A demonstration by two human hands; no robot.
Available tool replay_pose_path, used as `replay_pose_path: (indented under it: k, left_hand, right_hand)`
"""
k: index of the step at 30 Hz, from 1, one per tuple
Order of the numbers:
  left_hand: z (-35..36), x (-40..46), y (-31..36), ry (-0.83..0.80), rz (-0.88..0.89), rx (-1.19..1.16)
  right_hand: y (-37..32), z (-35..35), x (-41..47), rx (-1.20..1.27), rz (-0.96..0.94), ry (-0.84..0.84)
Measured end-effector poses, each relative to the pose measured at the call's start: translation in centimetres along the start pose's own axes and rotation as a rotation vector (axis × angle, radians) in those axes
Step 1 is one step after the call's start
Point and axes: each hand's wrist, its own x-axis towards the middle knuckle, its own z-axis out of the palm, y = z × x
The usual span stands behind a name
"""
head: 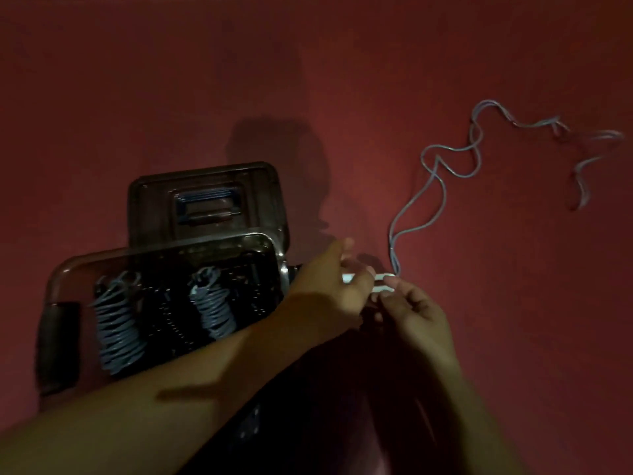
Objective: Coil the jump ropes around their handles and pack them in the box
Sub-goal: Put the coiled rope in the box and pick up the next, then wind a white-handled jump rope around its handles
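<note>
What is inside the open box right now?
Inside the box, two coiled jump ropes lie apart on its dark floor. The left forearm covers the near right corner, so anything there is hidden.

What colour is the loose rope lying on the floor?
Pale grey-blue rope, snaking across the dark red floor; seen in the head view.

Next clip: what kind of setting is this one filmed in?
Probably a dim indoor floor, perhaps at home: a bare dark red surface, a plastic storage box with its lid off, and a loose jump rope spread out.
</note>
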Motion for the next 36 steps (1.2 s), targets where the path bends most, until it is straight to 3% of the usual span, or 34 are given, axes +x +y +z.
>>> replay_pose_path:
  k: [6, 11, 14, 18, 24, 30, 36]
  left_hand:
    - [5.1, 5.3, -1.2, -0.180, -0.077, 0.194]
    - [7.4, 7.9, -5.5, -0.093, 0.014, 0.757]
    - [7.9, 8.2, -6.1, -0.065, 0.072, 0.902]
    - [8.3, 8.4, -6.6, -0.108, 0.085, 0.831]
    - [9.8, 5.8, -4.5, -0.418, 0.128, 0.571]
    - [12.5, -0.9, 5.3, -0.787, 0.232, 0.444]
    - [12.3, -8.6, 18.5, -1.029, 0.425, 0.567]
  right_hand:
    - [1.2, -4.6, 4.5, 0.047, 0.072, 0.085]
    - [3.0, -6.5, 5.4, 0.079, 0.078, 0.150]
    - [4.4, -7.1, 5.5, 0.098, 0.133, 0.198]
    - [5.3, -8.2, 5.5, 0.105, 0.170, 0.218]
    - [4.1, -11.4, 2.9, 0.101, 0.081, 0.235]
    - [-1.6, -16.2, -4.7, 0.146, -0.109, 0.394]
    - [-7.5, -21.1, -16.4, 0.052, -0.402, 0.413]
